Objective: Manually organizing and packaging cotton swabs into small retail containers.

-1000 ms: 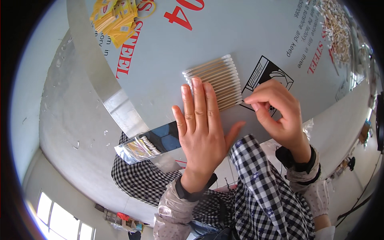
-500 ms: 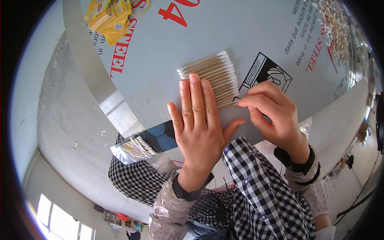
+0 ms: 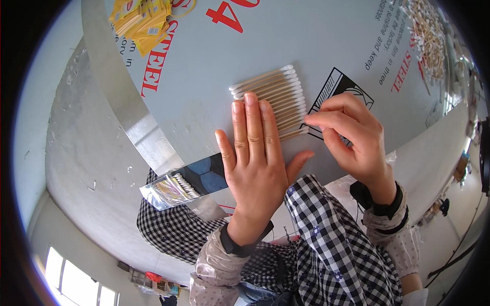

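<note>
The swab row lies right of the packets.

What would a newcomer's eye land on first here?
Probably the neat row of cotton swabs near the picture's middle, with the left hand flat over its lower left part and the right hand at its right ends. Next, yellow packets at upper left and a jumbled swab pile at upper right.

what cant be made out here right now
All in the head view:
Left ends of the lower swabs: hidden under the left hand.
Whether the right hand pinches anything: contact spot too small.
Top of the yellow packets: cut off by the upper edge.
Count of the loose swab pile: crowded, too small.
</note>
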The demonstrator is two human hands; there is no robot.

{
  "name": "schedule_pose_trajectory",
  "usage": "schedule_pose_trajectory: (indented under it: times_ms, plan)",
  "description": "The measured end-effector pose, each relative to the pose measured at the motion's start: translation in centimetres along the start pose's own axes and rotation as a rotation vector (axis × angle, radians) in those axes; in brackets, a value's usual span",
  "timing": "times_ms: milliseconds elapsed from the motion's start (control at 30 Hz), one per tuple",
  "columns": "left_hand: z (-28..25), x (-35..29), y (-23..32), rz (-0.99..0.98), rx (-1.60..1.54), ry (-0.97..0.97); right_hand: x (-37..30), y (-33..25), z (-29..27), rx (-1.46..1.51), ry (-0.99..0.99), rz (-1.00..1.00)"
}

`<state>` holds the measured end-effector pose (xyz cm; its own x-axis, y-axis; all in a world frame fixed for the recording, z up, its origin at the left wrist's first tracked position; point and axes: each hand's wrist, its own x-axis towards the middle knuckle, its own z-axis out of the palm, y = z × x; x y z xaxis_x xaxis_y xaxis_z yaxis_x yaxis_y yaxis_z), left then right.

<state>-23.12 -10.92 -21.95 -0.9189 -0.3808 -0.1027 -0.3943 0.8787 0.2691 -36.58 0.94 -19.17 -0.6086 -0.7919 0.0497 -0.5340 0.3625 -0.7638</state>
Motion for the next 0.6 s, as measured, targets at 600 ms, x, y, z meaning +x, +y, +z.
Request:
schedule_pose_trajectory:
  times_ms: [600]
  plan:
    - [0.20,-0.04,-0.24,0.036,0.043,0.023,0.97,-0.15,0.04,-0.012,0.021,0.023]
